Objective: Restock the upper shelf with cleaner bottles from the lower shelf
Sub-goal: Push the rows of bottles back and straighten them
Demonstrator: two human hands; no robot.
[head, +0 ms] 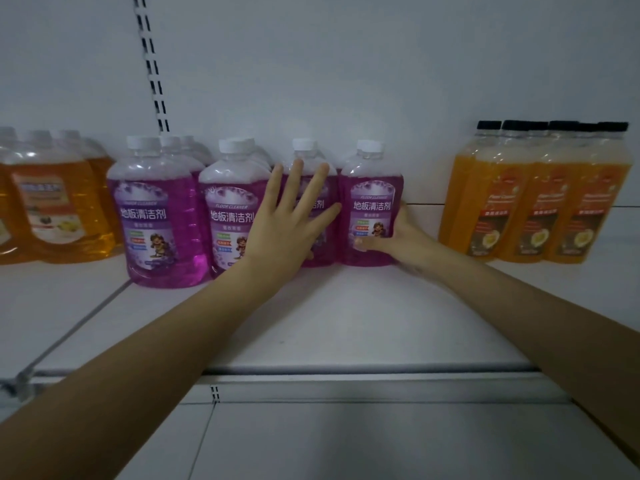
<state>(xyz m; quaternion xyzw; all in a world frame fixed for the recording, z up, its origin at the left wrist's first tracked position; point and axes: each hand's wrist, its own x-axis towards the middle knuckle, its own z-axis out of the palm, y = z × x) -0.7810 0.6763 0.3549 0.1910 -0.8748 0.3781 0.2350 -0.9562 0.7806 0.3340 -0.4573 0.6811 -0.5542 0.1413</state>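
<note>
Several purple floor-cleaner bottles with white caps stand in rows on the white shelf [346, 327]. My left hand [294, 216] lies flat with spread fingers against the front of the third purple bottle [325, 230], hiding most of its label. My right hand [398, 240] wraps around the lower right side of the rightmost purple bottle [372, 206], thumb across its front near the base. Two more purple bottles stand to the left, one [152, 216] at the far left and one [228, 209] beside my left hand.
Amber cleaner bottles [59, 202] stand at the shelf's left end. Orange black-capped bottles [533, 195] stand at the right, a gap apart from the purple ones. White back panel with a slotted upright [152, 64]. Bare shelf lies in front of the bottles.
</note>
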